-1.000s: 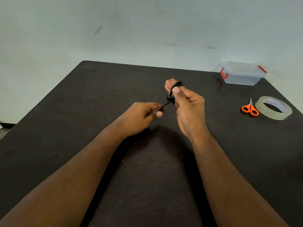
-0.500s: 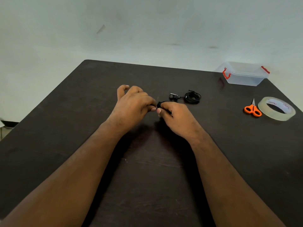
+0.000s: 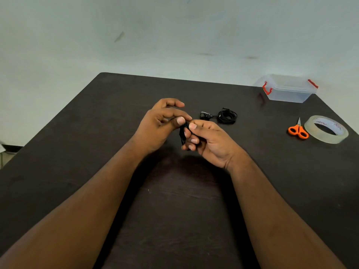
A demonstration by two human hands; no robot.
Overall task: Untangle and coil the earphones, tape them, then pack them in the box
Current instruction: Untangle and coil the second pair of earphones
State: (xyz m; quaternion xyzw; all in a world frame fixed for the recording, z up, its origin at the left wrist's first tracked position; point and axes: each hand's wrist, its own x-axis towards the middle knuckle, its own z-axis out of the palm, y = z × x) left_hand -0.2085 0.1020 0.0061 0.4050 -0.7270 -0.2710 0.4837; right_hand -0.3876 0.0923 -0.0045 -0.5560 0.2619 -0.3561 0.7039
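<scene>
A small bundle of black earphone cable is pinched between my two hands above the middle of the dark table. My left hand holds its top with thumb and forefinger. My right hand grips it from the right, fingers curled around it. Most of the bundle is hidden by my fingers. A second pair of black earphones, coiled with the earbuds sticking out to the left, lies on the table just beyond my right hand. A clear plastic box with red clips stands at the far right corner.
A roll of clear tape lies near the right edge of the dark table. Orange-handled scissors rest just left of the roll. A pale wall rises behind the table.
My hands came down from a raised position to just above the table. A coiled pair of earphones came into sight on the table behind my right hand. Both hands now pinch a small black bundle.
</scene>
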